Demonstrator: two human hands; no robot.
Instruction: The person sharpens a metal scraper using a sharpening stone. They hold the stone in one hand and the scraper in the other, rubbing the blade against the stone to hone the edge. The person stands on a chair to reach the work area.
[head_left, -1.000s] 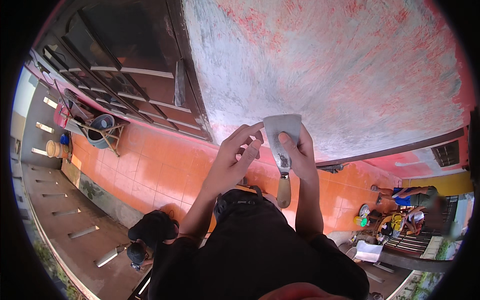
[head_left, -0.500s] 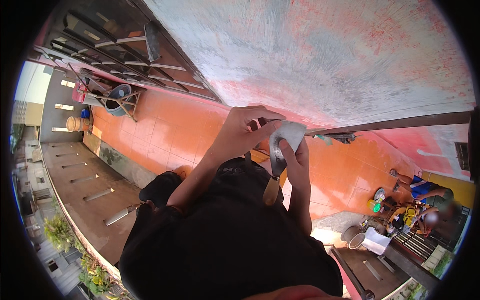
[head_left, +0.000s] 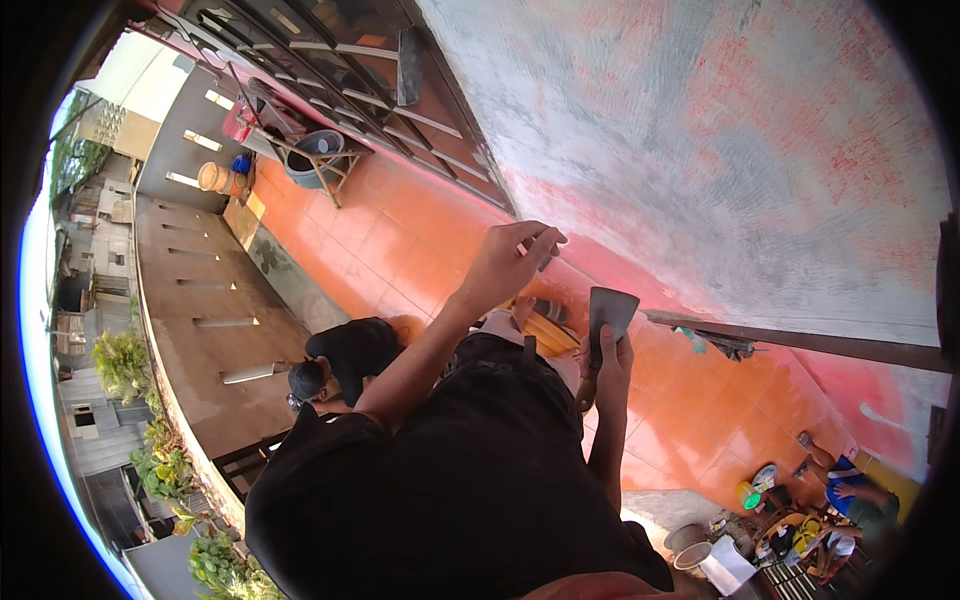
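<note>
Wall (head_left: 720,130) fills the upper right: rough plaster, patchy grey skim over faded red, a brighter red band along its base. A dark ledge (head_left: 800,340) runs along the wall's lower edge on the right.

Orange tiled floor (head_left: 400,240) far below; viewpoint is high up. Dark barred window frame (head_left: 350,70) at top, beside the wall.

Person wearing the camera: black shirt (head_left: 450,480) takes up the lower centre, both forearms reaching up from it.

Second person (head_left: 345,355) in dark clothes crouches on the floor below, left of the forearms. More people (head_left: 840,510) sit at lower right among buckets (head_left: 690,540) and coloured containers.

Blue-grey tub on a small wooden stand (head_left: 315,160) at upper left of the floor, a tan bucket (head_left: 212,178) near it.

Left hand (head_left: 510,265) raised toward the red base band of the wall, fingers bent and pinched together around something small and dark at the fingertips; cannot tell what it is.

Right hand (head_left: 612,362) lower and to the right, well apart from the left, fist clamped on a handle. Out of it stands a putty knife (head_left: 608,312), wide grey blade pointing up, flat face toward the camera, close to the wall but contact not discernible.
</note>
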